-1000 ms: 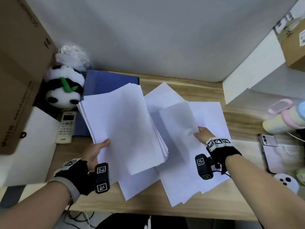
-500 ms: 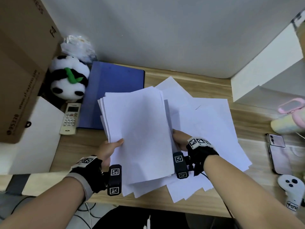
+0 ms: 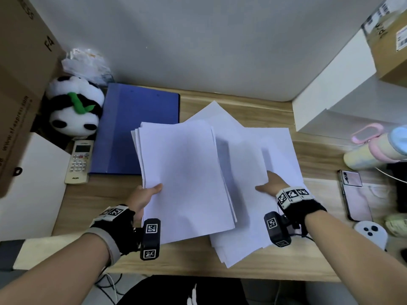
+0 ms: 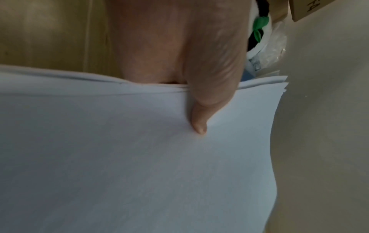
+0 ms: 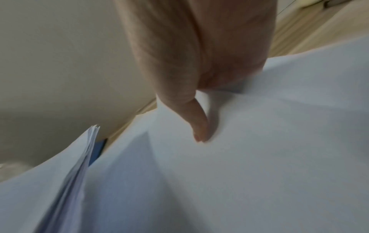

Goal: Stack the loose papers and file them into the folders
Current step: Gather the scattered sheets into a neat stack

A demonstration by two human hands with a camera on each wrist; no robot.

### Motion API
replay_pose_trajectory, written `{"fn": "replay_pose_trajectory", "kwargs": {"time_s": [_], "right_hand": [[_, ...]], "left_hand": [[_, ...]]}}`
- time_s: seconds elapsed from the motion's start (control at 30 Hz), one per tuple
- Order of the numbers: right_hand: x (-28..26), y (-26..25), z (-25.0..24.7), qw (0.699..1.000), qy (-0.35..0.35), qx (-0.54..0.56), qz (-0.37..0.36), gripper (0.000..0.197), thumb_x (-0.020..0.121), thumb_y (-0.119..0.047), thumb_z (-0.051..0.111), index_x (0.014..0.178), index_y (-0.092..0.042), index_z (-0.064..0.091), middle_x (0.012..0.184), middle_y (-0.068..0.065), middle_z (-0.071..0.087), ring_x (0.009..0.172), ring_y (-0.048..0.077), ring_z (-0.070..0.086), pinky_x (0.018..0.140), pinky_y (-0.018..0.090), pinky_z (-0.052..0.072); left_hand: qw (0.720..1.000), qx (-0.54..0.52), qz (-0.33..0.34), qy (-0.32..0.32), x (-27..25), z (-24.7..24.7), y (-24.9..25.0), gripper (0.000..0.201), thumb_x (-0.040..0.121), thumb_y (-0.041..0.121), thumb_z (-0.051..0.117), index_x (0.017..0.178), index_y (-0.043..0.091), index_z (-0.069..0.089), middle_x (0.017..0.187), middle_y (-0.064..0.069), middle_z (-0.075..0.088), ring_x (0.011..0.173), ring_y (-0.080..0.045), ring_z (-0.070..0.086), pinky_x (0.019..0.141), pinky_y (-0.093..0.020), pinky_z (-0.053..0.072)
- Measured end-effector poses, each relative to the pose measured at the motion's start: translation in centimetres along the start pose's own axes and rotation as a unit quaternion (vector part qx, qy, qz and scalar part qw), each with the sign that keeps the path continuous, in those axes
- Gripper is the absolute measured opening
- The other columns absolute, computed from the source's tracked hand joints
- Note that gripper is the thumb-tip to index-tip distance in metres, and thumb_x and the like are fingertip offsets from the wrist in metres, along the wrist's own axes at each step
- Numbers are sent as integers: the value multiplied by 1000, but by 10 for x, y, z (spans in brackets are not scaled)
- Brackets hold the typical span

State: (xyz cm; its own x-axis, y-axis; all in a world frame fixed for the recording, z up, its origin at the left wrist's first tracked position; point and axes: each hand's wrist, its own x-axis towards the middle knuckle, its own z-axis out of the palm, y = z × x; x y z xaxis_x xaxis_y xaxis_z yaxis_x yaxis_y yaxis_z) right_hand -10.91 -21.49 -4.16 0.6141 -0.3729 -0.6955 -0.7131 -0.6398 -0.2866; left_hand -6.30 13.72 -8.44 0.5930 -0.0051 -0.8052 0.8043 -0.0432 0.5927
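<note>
A pale wood-grain surface (image 3: 220,267) runs up against a plain grey-white wall (image 3: 198,47), with a brown cardboard box (image 3: 19,84) towering at the left, a white stepped shelf unit (image 3: 334,100) at the right, and dim, even light over everything

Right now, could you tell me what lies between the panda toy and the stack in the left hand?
The blue folder, flat on the desk, shown in the head view.
</note>
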Motion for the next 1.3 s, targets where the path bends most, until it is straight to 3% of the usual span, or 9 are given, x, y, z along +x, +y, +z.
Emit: {"fn": "replay_pose_trajectory", "kwargs": {"time_s": [0.27, 0.47, 0.67, 0.8, 0.9, 1.03, 1.13, 1.2, 1.3], "right_hand": [[8, 6, 5, 994, 5, 93, 63, 52, 80, -24, 69, 123, 1, 52, 120, 15, 61, 105, 29, 59, 84, 29, 44], [11, 16, 14, 978, -102, 172, 60, 59, 88, -41, 56, 129, 2, 50, 126, 19, 59, 117, 35, 57, 104, 47, 44], [-11, 3, 44, 922, -153, 352, 50, 85, 79, -60, 58, 145, -13, 32, 147, -2, 37, 141, 23, 31, 118, 43, 20], [-10, 1, 58, 958, -55, 279, -26, 46, 85, -20, 65, 125, -1, 51, 126, 3, 56, 113, 20, 56, 102, 30, 41], [-19, -4, 47, 931, 8, 358, -66, 28, 88, -7, 60, 114, 4, 59, 118, 19, 63, 101, 30, 62, 92, 36, 49], [-37, -20, 5, 879, 48, 455, -138, 8, 85, -6, 63, 92, -10, 66, 95, 10, 68, 94, 26, 64, 95, 39, 51], [-54, -35, -30, 836, 68, 501, -213, 21, 78, -9, 71, 98, -8, 65, 94, 4, 71, 87, 16, 69, 90, 30, 54], [-60, -38, -49, 817, 59, 514, -252, 38, 57, -27, 83, 88, -12, 68, 84, -6, 75, 78, 6, 71, 78, 20, 57], [-54, -30, -55, 864, 42, 445, -232, 63, 40, -48, 86, 89, -11, 70, 92, 1, 76, 94, 18, 71, 91, 30, 55]], "left_hand": [[998, 69, 0, 1, 43, -1, -44, 76, 64, 37, 79, 127, 3, 54, 124, -14, 64, 115, -33, 60, 103, -51, 44], [996, 84, -13, -8, 52, 1, -55, 95, 50, 44, 80, 130, 2, 51, 128, -14, 61, 120, -34, 56, 105, -51, 41], [985, 133, -12, -111, -18, 46, -13, 39, 88, 14, 64, 123, -2, 59, 120, -20, 65, 112, -35, 62, 102, -49, 46], [970, 188, 48, -147, -30, 60, -1, 44, 89, 12, 63, 130, 1, 53, 127, -15, 61, 112, -26, 61, 98, -34, 46], [976, 161, 120, -82, -36, 61, 14, 46, 86, 9, 66, 129, 2, 51, 127, -15, 60, 100, -22, 61, 90, -31, 46], [978, 27, 194, -77, -40, 57, 47, 76, 75, 1, 74, 139, 15, 36, 123, -5, 59, 98, -14, 63, 94, -40, 50], [967, -9, 198, -160, -44, 68, 79, 63, 58, 10, 83, 117, 8, 60, 106, -5, 73, 94, -20, 70, 90, -39, 55], [960, 19, 230, -160, -50, 78, 95, 36, 69, 2, 76, 103, 10, 68, 103, -6, 73, 96, -22, 70, 92, -37, 54], [950, 40, 261, -170, -50, 86, 99, 32, 78, -6, 68, 105, 10, 67, 106, -5, 72, 100, -21, 68, 91, -32, 55]]}}
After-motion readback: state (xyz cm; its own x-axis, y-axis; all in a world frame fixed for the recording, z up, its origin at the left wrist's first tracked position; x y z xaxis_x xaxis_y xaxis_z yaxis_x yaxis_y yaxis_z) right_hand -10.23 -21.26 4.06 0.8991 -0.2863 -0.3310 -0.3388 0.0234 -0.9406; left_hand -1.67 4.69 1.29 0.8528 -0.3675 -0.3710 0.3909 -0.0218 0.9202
